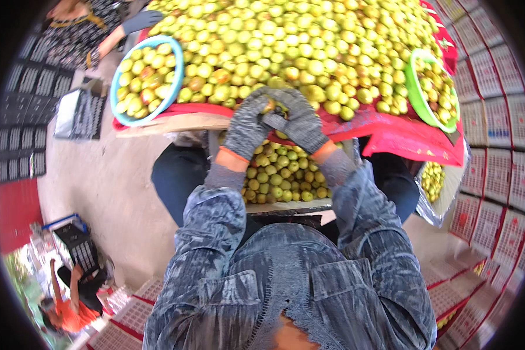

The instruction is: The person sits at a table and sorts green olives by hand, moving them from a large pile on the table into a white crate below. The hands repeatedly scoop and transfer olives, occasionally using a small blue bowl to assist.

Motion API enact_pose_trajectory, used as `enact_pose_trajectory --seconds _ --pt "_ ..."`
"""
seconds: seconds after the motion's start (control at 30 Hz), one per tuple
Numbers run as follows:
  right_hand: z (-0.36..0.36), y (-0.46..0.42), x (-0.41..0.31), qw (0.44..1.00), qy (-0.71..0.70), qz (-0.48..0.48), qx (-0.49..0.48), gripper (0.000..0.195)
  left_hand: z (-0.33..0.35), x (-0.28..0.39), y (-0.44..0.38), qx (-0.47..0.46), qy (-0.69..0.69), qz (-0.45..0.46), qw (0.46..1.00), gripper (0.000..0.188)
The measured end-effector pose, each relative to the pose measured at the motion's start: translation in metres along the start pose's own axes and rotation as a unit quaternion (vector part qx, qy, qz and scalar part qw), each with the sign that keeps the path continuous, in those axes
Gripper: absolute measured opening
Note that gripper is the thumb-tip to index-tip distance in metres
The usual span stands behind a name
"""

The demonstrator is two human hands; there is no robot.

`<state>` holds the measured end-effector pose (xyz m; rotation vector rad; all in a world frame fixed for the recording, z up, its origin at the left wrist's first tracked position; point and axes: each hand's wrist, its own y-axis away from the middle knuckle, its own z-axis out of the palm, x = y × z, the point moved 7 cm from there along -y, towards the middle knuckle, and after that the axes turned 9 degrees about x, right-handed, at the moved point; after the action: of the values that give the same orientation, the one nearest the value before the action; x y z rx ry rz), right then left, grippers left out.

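Observation:
My left hand (248,124) and my right hand (298,118), both in grey knit gloves, meet over the front edge of a heap of yellow-green fruit (266,43), which look like jujubes. The fingers of each hand curl around fruit. A brownish fruit (269,106) shows at my left fingers, and a darker one lies partly hidden by my right hand. Beneath my wrists, a box of the same fruit (284,175) sits between my knees. Red cloth (354,124) lines the heap's front edge.
A blue basin (180,72) of fruit stands at left, a green basin (413,87) at right. Stacked crates (498,109) rise along the right. A gloved co-worker's hand (144,21) rests by the heap's far left. Another person (72,310) is at lower left, near black crates (76,245).

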<state>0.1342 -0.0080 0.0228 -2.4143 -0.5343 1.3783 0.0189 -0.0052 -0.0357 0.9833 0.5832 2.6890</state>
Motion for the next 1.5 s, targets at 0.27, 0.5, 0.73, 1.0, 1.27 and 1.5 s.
enact_pose_trajectory --seconds 0.27,0.5,0.73,1.0,1.27,1.5 --pt "-0.078 0.016 0.047 0.993 0.049 0.037 0.099 0.033 -0.068 0.214 -0.005 0.185 -0.349 0.396 0.829 0.032" --pt "-0.095 0.034 0.070 0.984 0.148 0.039 0.093 0.033 -0.073 0.255 -0.041 0.198 -0.926 0.291 0.136 0.050" --pt "-0.068 -0.058 0.051 0.942 0.320 -0.037 0.097 0.030 -0.023 0.168 -0.029 0.073 -0.835 0.461 0.292 0.046" --pt "-0.047 -0.066 0.066 0.949 0.317 -0.003 -0.001 0.024 0.036 0.010 -0.003 -0.101 -0.786 0.339 0.507 0.040" --pt "-0.050 -0.006 0.015 0.994 0.084 -0.039 0.056 0.032 0.034 -0.058 0.012 -0.046 0.018 -0.144 0.988 0.029" --pt "-0.105 0.018 0.105 0.882 0.450 0.135 -0.022 0.062 -0.044 -0.001 0.015 -0.004 -0.015 -0.080 0.997 0.022"
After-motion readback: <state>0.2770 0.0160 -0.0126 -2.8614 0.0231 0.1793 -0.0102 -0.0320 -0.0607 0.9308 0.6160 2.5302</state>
